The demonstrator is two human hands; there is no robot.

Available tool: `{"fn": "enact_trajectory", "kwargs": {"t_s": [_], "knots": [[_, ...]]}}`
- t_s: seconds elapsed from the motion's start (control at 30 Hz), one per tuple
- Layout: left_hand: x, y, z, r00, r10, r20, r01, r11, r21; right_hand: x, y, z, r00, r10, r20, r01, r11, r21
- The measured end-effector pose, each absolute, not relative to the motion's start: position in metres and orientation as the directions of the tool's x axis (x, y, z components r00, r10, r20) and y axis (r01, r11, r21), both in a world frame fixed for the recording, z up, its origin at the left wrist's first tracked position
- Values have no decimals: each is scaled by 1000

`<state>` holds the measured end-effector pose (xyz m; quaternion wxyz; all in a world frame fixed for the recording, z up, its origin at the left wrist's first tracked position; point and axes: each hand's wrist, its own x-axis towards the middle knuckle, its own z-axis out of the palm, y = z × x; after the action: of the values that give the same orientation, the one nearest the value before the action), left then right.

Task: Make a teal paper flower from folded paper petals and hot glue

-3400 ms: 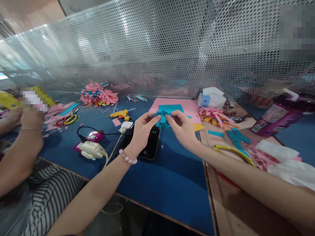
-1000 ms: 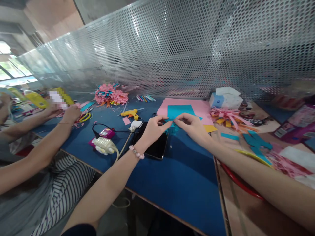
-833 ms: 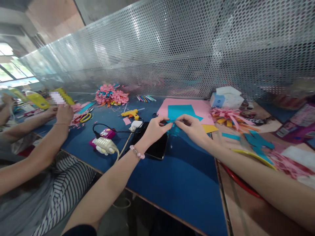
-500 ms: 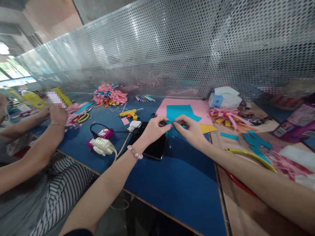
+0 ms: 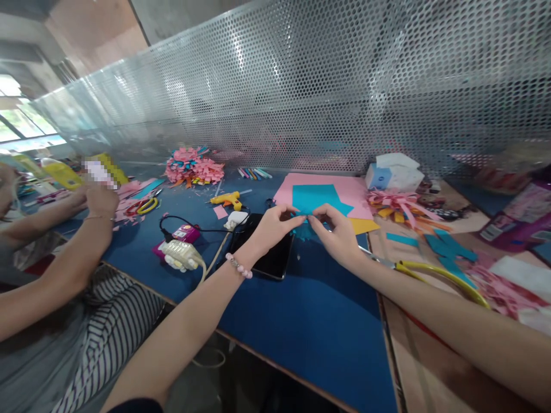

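Both of my hands meet over the blue table, fingertips pinched on a fringed piece of blue paper [image 5: 303,230]. My left hand [image 5: 278,228], with a beaded bracelet at the wrist, is closed on its left side. My right hand [image 5: 338,232] pinches it from the right, thumb and forefinger almost touching the left ones. Most of the fringed paper is hidden by the fingers. Just behind lies a blue paper sheet [image 5: 316,197] on a pink sheet [image 5: 282,186]. Under my left hand rests a black tablet [image 5: 275,258]. Yellow-handled scissors [image 5: 443,272] lie partly beneath my right forearm.
A yellow glue gun [image 5: 227,199] and a purple power adapter [image 5: 183,234] with cables are to the left. Pink paper flowers [image 5: 193,166] stand farther back. At right are a tissue box [image 5: 394,173] and blue scraps [image 5: 450,246]. A co-worker's arm [image 5: 81,246] is at left.
My hands have shifted very slightly to the right, still pinching the fringed blue paper. My right forearm has moved a little, and more of the yellow scissors shows.
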<state>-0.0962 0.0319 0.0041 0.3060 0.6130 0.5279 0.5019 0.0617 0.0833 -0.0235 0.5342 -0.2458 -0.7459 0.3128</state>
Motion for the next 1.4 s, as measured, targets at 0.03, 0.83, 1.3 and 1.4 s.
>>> {"fn": "enact_trajectory", "kwargs": {"t_s": [0.03,0.83,1.3,1.4], "knots": [[-95,32,4,-59,954,292,338,-256,905,62,84,-24,-305,705,640,37,680,-732],[-87,32,-5,-112,979,172,109,-160,981,57,89,-28,-237,843,483,26,503,-864],[-87,32,-5,-107,907,407,420,-330,845,57,84,-25,-254,815,521,43,547,-836],[-86,32,-6,-109,916,387,393,-318,863,58,85,-24,-237,817,525,48,550,-834]]}}
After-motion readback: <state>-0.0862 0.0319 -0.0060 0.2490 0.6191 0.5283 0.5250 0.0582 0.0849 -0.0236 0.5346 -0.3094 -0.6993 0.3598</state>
